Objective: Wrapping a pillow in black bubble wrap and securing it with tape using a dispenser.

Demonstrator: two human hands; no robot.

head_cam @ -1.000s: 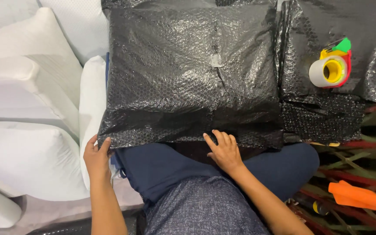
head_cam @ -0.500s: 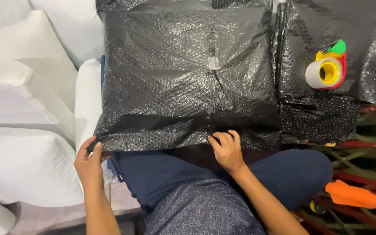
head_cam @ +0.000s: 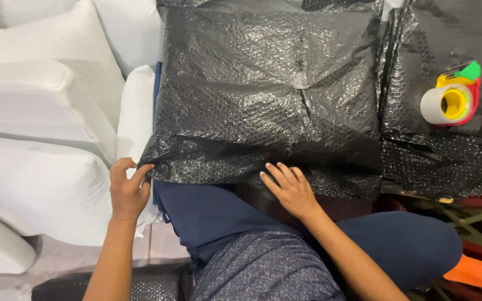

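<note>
Left hand shifted up, pinching black bubble-wrapped parcel corner, right hand spread flat on its edge.

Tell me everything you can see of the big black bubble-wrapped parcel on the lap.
The black bubble-wrapped parcel is broad, roughly rectangular and pillow-like, its glossy wrap crinkled. A seam runs down the middle, pinned by a small piece of clear tape. It lies flat, its near edge over the person's lap. The left hand pinches the near-left corner; the right hand lies flat on the near edge. A second wrapped bundle sits alongside on its right; white foam pillows lie left.
</note>
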